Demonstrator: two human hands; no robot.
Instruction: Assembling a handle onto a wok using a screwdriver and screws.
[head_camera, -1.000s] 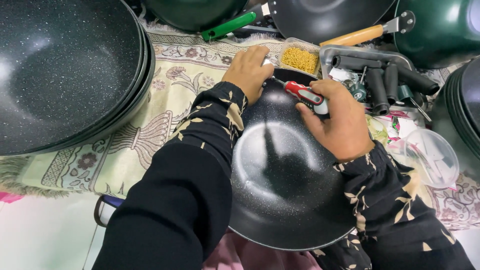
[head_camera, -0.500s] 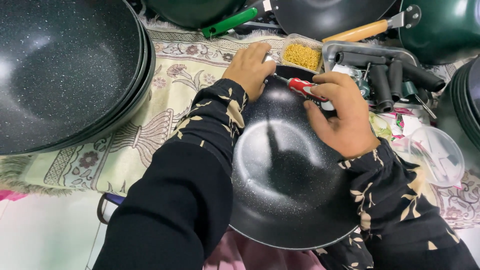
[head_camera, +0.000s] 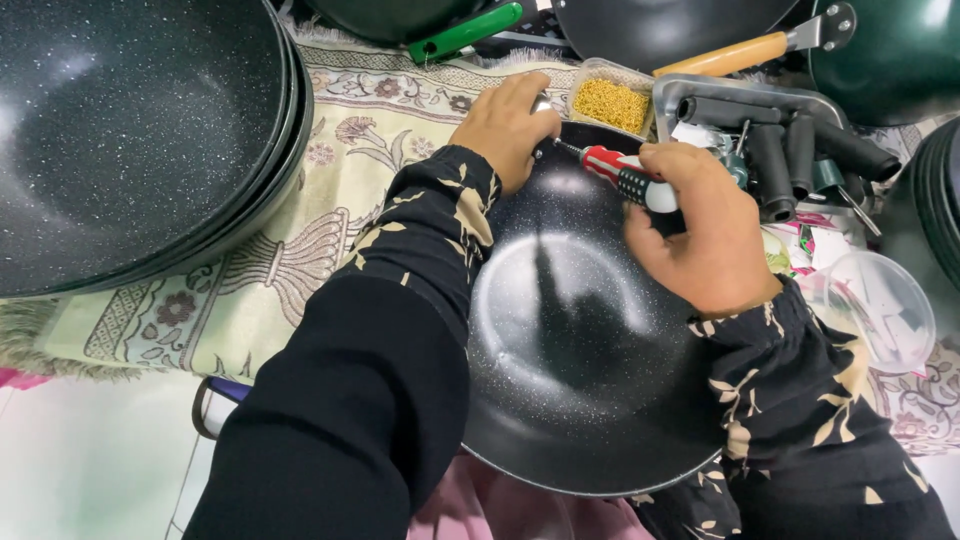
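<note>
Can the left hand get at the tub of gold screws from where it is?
Probably yes. The left hand rests on the wok rim, and the screw tub sits just beyond it, open-topped, with nothing between.

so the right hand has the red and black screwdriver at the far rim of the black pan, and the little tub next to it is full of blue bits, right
Not quite: in the head view the small tub holds yellow bits, not blue. The rest stands: the right hand holds the red and black screwdriver at the far rim of the black pan.

Small clear rectangular tub (head_camera: 612, 100) of yellow bits, top centre, just beyond dark pan rim.
</note>
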